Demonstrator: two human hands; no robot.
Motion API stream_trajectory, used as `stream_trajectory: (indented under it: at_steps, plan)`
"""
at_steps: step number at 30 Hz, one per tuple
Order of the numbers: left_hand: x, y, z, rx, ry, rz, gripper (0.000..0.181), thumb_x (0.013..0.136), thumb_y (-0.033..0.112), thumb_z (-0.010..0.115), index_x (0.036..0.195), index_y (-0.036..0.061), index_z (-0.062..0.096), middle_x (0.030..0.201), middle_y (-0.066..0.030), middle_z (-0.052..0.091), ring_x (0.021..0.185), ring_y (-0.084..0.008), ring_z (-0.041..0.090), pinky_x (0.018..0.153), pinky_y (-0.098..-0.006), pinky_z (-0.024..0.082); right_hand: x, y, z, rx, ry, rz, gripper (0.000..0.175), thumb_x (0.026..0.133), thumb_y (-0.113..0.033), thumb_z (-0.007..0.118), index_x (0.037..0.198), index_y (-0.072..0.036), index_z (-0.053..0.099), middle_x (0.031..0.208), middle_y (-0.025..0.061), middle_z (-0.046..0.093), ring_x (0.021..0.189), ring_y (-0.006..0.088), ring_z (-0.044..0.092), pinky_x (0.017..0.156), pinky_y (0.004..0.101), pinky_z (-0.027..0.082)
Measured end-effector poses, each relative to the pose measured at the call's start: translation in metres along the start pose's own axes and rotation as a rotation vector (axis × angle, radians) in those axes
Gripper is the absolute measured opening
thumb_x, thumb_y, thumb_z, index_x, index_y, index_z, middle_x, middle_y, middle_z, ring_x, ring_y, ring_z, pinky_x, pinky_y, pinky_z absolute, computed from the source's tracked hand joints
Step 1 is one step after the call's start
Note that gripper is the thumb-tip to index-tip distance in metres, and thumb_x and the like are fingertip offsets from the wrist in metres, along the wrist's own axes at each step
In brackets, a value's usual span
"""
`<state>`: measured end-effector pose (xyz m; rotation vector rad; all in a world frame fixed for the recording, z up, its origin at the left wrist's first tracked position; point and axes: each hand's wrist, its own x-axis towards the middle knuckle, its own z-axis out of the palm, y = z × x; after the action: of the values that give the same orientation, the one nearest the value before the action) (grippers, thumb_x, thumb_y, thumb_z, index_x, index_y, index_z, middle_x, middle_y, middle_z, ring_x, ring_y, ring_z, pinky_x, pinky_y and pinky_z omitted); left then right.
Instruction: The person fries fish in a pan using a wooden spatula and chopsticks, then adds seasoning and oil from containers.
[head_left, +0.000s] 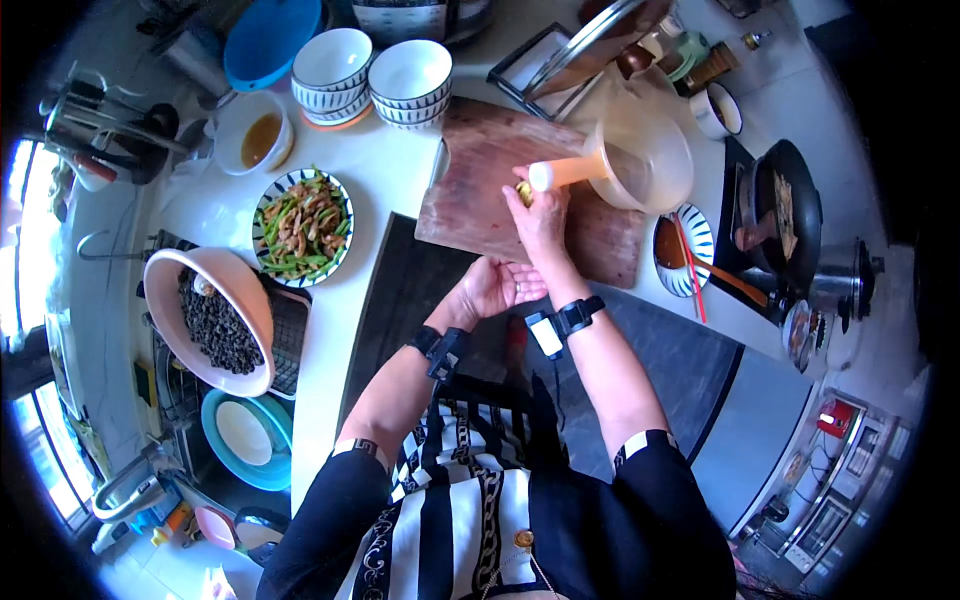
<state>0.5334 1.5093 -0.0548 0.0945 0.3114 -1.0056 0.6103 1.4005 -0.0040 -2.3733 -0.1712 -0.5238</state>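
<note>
My right hand (541, 219) is over the wooden cutting board (480, 176), its fingers closed around some small yellow food pieces (524, 193), possibly ginger. The pale orange handle (568, 171) of a translucent plastic container (660, 161) crosses just above that hand. This container sits on the board's right part. At the near edge of the board, my left hand (501, 285) is cupped palm up with nothing in it. It lies just left of my right wrist.
Left are a plate of stir-fried meat and green vegetables (304, 225), stacked bowls (411, 75) and a basin of dark snails or shellfish (225, 322). Right, a plate (697, 232) bears a wooden spatula (727, 280) and red chopsticks (690, 262), near a wok (806, 217). A glass lid (581, 45) leans behind.
</note>
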Motion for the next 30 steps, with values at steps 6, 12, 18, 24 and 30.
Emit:
stream_trajectory:
  at_steps: [6, 12, 18, 24, 30]
  plan:
    - [0.006, -0.004, -0.014, -0.135, -0.058, 0.033, 0.049, 0.101, 0.033, 0.028, 0.131, -0.0034, 0.043, 0.132, -0.0189, 0.051, 0.12, -0.029, 0.051, 0.105, -0.0451, 0.039, -0.038, -0.019, -0.012, -0.024, -0.005, 0.085, 0.009, 0.077, -0.013, 0.068, 0.083, -0.01, 0.063, 0.094, 0.0081, 0.059, 0.093, 0.03, 0.053, 0.081, 0.0428, 0.041]
    - [0.002, -0.003, -0.001, -0.295, -0.323, -0.027, 0.045, 0.101, 0.028, 0.029, 0.123, -0.0061, 0.046, 0.12, -0.0232, 0.055, 0.112, -0.0319, 0.055, 0.1, -0.0445, 0.044, -0.096, -0.034, -0.023, 0.049, -0.092, 0.012, 0.011, 0.077, -0.009, 0.066, 0.088, -0.009, 0.063, 0.097, 0.0074, 0.059, 0.092, 0.0287, 0.054, 0.083, 0.0421, 0.042]
    - [-0.003, 0.006, -0.005, -0.196, -0.19, -0.056, 0.044, 0.099, 0.025, 0.03, 0.117, -0.0102, 0.05, 0.112, -0.0236, 0.058, 0.101, -0.032, 0.06, 0.093, -0.044, 0.05, -0.109, -0.048, -0.035, 0.182, -0.11, -0.156, 0.019, 0.074, -0.002, 0.064, 0.093, -0.005, 0.064, 0.098, 0.009, 0.06, 0.094, 0.0295, 0.055, 0.086, 0.0408, 0.043]
    - [0.001, 0.007, 0.0, -0.035, 0.107, -0.067, 0.041, 0.098, 0.024, 0.034, 0.122, -0.0058, 0.049, 0.117, -0.023, 0.059, 0.108, -0.0349, 0.059, 0.096, -0.0484, 0.049, -0.028, 0.011, -0.052, -0.116, -0.061, -0.036, 0.033, 0.075, 0.005, 0.052, 0.107, -0.001, 0.061, 0.108, 0.0148, 0.058, 0.099, 0.0326, 0.053, 0.088, 0.0416, 0.043]
    - [-0.004, 0.004, -0.028, -0.126, 0.125, -0.032, 0.035, 0.096, 0.017, 0.037, 0.117, -0.0075, 0.05, 0.11, -0.0232, 0.06, 0.102, -0.0344, 0.061, 0.094, -0.0469, 0.05, -0.077, -0.024, -0.049, -0.131, -0.249, -0.101, 0.033, 0.079, -0.003, 0.051, 0.111, 0.001, 0.06, 0.109, 0.0143, 0.057, 0.099, 0.0326, 0.052, 0.088, 0.0416, 0.044]
